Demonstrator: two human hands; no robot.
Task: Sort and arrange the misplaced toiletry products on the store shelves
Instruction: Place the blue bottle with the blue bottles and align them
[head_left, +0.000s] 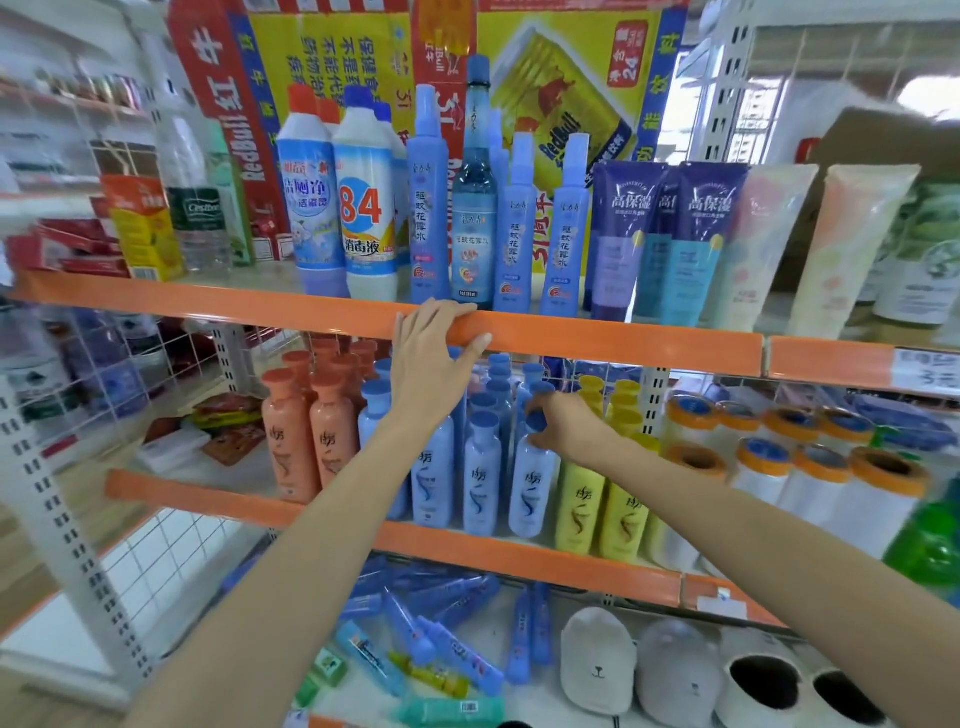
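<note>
Meanwhile, left hand (434, 358) on orange shelf edge (322, 316), right hand (563, 423) around blue bottle (535, 478).

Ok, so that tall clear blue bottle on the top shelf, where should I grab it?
Take the tall bottle by its narrow neck, from the front and above. It stands upright, wedged between spray bottles on both sides, so its body has no finger room; only the neck and cap rise clear of them.

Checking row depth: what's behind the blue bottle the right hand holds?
Behind the blue bottle gripped by the right hand, more blue caps recede in rows; their bodies are hidden.
</note>
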